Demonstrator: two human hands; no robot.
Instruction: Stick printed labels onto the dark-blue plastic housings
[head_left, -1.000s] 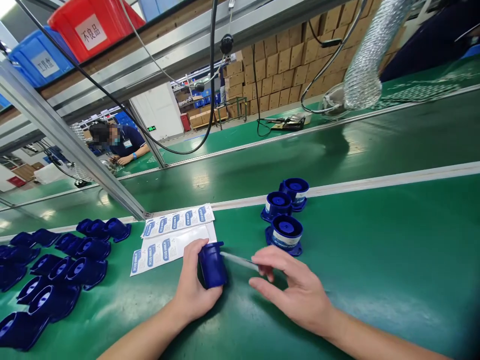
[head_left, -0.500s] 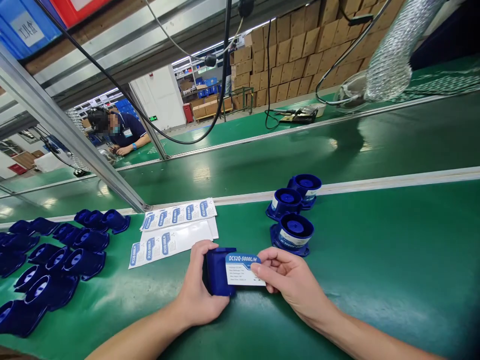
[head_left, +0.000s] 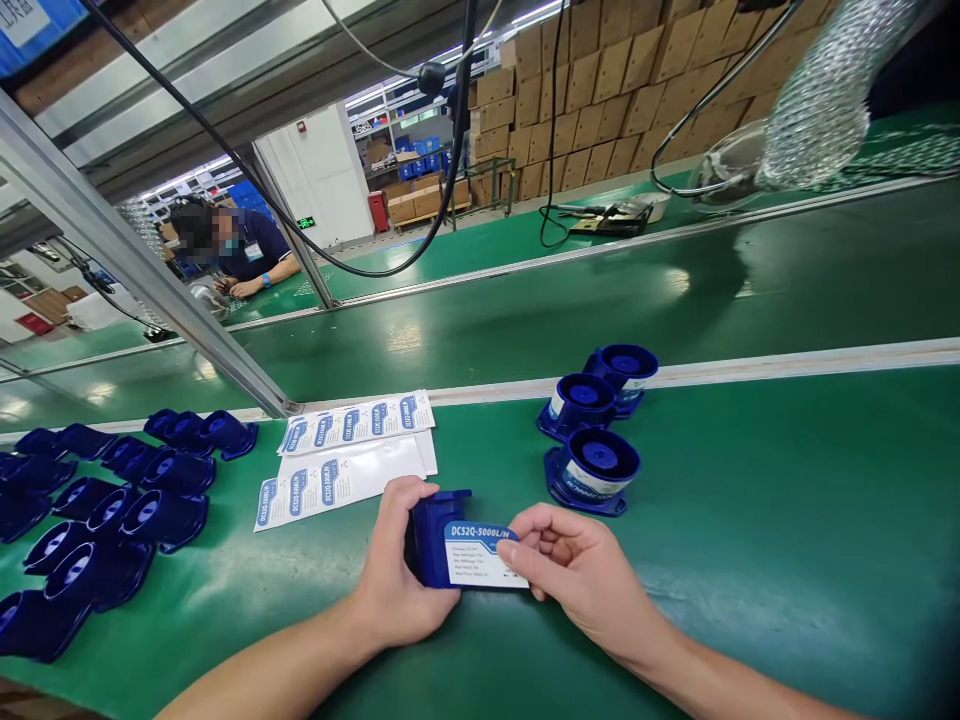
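Note:
A dark blue plastic part (head_left: 430,540) is held on its side in my left hand (head_left: 401,580), thumb below it and fingers above. My right hand (head_left: 574,565) pinches the right end of a white and blue label (head_left: 480,556) marked DC52Q-5000L/H. The label's left end lies over the face of the blue part; whether it sticks there I cannot tell. Beyond my left hand lie label sheets (head_left: 356,475) in overlapping strips. Right of them stand three blue parts with labels round them, the nearest one (head_left: 596,468) beyond my right hand.
Several unlabelled blue parts (head_left: 165,515) cover the left of the green table (head_left: 750,500). A metal post (head_left: 172,280) slants down to the table's back edge. Black cables (head_left: 352,268) hang overhead. Behind, a person (head_left: 247,250) leans over another bench, and cartons (head_left: 585,100) are stacked.
The label has moved slightly down and left against the blue part, and my right hand has moved with it. My left hand keeps its hold. The camera view has shifted a little.

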